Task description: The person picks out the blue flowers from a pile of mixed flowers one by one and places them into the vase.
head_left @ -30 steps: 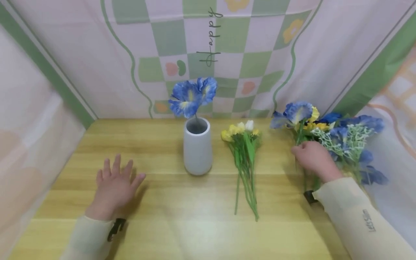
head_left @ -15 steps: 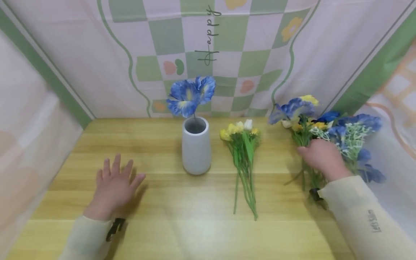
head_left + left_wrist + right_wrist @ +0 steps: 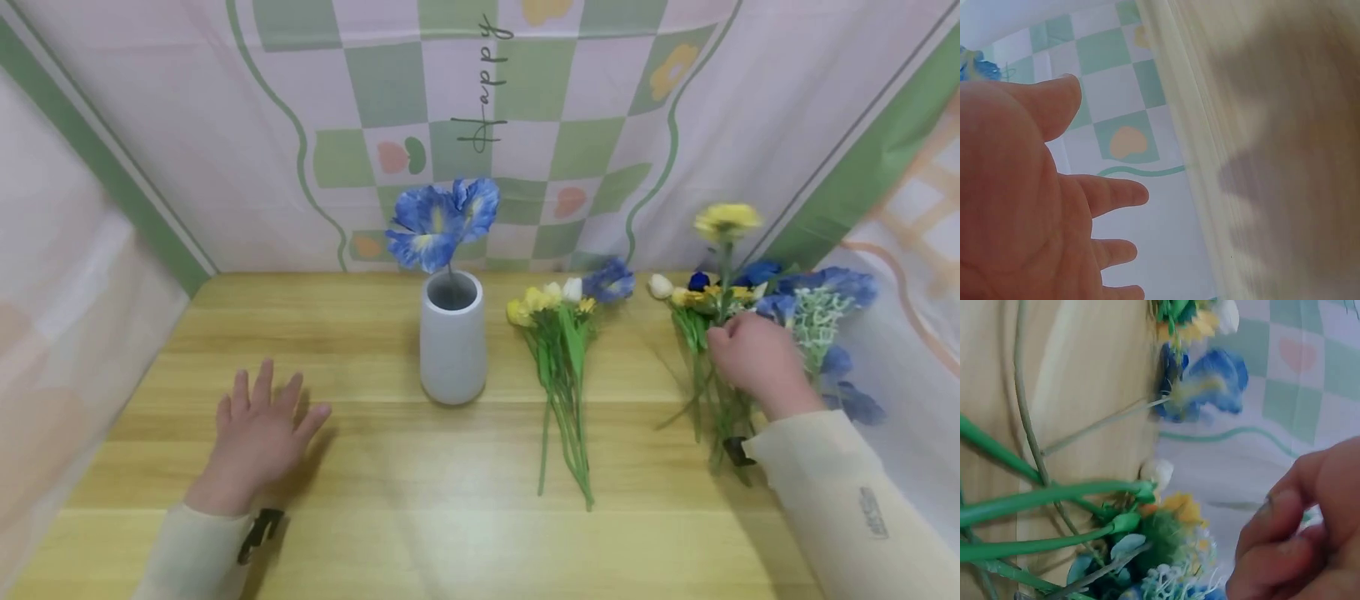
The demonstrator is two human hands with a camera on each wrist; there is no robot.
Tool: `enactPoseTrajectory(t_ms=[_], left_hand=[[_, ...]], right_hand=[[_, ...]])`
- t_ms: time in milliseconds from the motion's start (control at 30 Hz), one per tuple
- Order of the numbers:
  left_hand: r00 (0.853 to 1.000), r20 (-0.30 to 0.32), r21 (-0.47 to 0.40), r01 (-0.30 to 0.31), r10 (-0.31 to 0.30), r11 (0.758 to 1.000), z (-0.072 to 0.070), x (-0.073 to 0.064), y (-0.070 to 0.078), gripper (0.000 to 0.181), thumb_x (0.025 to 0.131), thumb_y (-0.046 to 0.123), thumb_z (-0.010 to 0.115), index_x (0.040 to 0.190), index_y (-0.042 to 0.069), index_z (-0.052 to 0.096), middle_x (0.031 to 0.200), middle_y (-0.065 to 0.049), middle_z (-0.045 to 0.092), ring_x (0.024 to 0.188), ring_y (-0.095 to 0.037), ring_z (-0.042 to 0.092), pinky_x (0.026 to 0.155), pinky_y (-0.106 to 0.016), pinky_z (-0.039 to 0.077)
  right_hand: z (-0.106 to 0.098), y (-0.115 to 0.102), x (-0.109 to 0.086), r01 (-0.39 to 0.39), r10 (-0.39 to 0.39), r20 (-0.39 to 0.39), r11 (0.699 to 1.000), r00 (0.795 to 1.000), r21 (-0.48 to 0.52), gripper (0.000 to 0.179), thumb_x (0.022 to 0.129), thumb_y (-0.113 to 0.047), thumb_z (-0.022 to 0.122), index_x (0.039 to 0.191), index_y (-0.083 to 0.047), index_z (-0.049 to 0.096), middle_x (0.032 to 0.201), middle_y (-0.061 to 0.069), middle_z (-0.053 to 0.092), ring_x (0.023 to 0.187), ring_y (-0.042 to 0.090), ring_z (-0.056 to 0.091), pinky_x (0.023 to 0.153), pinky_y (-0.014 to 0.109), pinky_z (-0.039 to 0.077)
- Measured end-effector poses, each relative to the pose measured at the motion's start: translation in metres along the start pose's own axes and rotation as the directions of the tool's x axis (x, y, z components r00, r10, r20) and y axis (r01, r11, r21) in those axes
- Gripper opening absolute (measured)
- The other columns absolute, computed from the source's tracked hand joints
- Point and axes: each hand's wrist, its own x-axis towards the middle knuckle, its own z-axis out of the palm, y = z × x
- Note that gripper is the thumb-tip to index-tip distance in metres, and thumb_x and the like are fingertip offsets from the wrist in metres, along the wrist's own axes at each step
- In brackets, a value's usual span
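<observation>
My right hand [image 3: 761,362] pinches the stem of a yellow flower [image 3: 727,221], whose bloom stands upright above the pile at the right. In the right wrist view the curled fingers [image 3: 1272,562] show, but the held flower is out of sight. Below lie green stems, a white tulip [image 3: 660,287], small orange-yellow flowers and blue irises [image 3: 836,285]. A separate blue iris [image 3: 609,281] lies further left by the back edge. My left hand [image 3: 258,437] hovers over the table's left side with fingers spread, holding nothing.
A white vase [image 3: 453,354] stands mid-table with blue irises [image 3: 435,223] in it. Right of it lies a bunch of yellow and white flowers [image 3: 566,367], stems toward me. A checked cloth [image 3: 525,79] hangs behind the wooden table [image 3: 360,500].
My right hand has raised the yellow flower out of the pile. The blue iris beside it has dropped leftward onto the table. My left hand has barely moved.
</observation>
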Motion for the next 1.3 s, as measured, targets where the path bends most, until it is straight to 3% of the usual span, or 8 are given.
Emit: enactPoseTrajectory(t_ms=[133,233,433,700,833,1000,1200,1300], left_hand=[[1.0,0.004,-0.004,0.0,0.0,1.0,-0.001,-0.001,0.0,0.081,0.103,0.06,0.033,0.153,-0.003,0.03,0.158,-0.034,-0.005,0.138,-0.062,-0.012,0.104,-0.077,-0.005],[1.0,0.007,-0.003,-0.001,0.001,1.0,-0.001,0.0,0.0,0.082,0.103,0.061,0.033,0.153,-0.003,0.029,0.159,-0.033,-0.006,0.138,-0.061,-0.013,0.104,-0.077,-0.005],[1.0,0.01,0.001,0.0,0.0,1.0,0.0,0.0,-0.001,0.083,0.102,0.062,0.032,0.154,-0.003,0.028,0.159,-0.033,-0.007,0.138,-0.06,-0.015,0.104,-0.077,-0.006],[1.0,0.01,0.0,0.001,-0.001,1.0,0.001,0.0,-0.001,0.084,0.102,0.063,0.03,0.154,-0.003,0.027,0.159,-0.032,-0.01,0.138,-0.059,-0.017,0.104,-0.076,-0.006],[1.0,0.011,0.0,0.001,-0.001,1.0,0.001,-0.001,-0.001,0.084,0.102,0.063,0.03,0.154,-0.003,0.027,0.159,-0.032,-0.011,0.137,-0.06,-0.017,0.104,-0.077,-0.006],[1.0,0.012,0.001,-0.003,0.003,1.0,0.001,-0.001,0.0,0.084,0.102,0.063,0.031,0.154,-0.003,0.027,0.158,-0.033,-0.009,0.137,-0.06,-0.016,0.103,-0.077,-0.005],[1.0,0.015,-0.004,-0.002,0.002,1.0,0.001,0.0,0.001,0.084,0.102,0.063,0.03,0.154,-0.003,0.027,0.158,-0.032,-0.01,0.138,-0.06,-0.017,0.104,-0.077,-0.006],[1.0,0.018,-0.002,-0.001,0.001,1.0,0.001,0.0,0.001,0.084,0.102,0.063,0.03,0.154,-0.002,0.028,0.159,-0.032,-0.01,0.138,-0.06,-0.015,0.104,-0.076,-0.006]], right_hand=[[0.002,-0.015,-0.007,0.063,-0.059,-0.065,0.997,0.996,0.048,0.028,0.102,-0.026,0.033,0.086,-0.005,0.045,0.07,0.009,0.048,0.057,0.025,0.044,0.052,0.037,0.036],[0.001,-0.032,-0.013,0.084,-0.077,-0.071,0.992,0.994,0.095,0.032,0.103,-0.027,0.031,0.088,-0.004,0.048,0.072,0.011,0.051,0.057,0.027,0.046,0.052,0.038,0.038],[0.006,-0.076,-0.028,0.109,-0.122,0.051,0.971,0.991,0.213,0.041,0.107,-0.037,0.032,0.108,-0.003,0.055,0.085,0.013,0.064,0.066,0.027,0.06,0.054,0.039,0.048],[0.045,-0.115,-0.036,0.19,-0.24,0.162,0.943,0.957,0.274,0.029,0.106,-0.025,0.042,0.103,-0.002,0.059,0.073,0.006,0.062,0.061,0.023,0.058,0.052,0.037,0.051],[0.067,-0.123,-0.03,0.165,-0.233,0.219,0.943,0.948,0.289,0.027,0.104,-0.019,0.043,0.09,-0.004,0.06,0.068,0.006,0.061,0.058,0.023,0.058,0.052,0.037,0.051],[0.085,-0.124,-0.019,0.078,-0.174,0.294,0.947,0.94,0.313,0.033,0.104,-0.019,0.045,0.08,-0.003,0.061,0.067,0.009,0.062,0.056,0.024,0.061,0.053,0.036,0.055],[0.096,-0.122,-0.01,0.042,-0.153,0.324,0.944,0.933,0.327,0.028,0.103,-0.015,0.049,0.085,0.0,0.063,0.071,0.01,0.065,0.058,0.023,0.065,0.056,0.035,0.057],[0.097,-0.114,-0.005,0.018,-0.158,0.337,0.923,0.928,0.384,0.025,0.104,-0.014,0.047,0.095,0.004,0.062,0.076,0.012,0.065,0.064,0.024,0.067,0.059,0.036,0.058]])
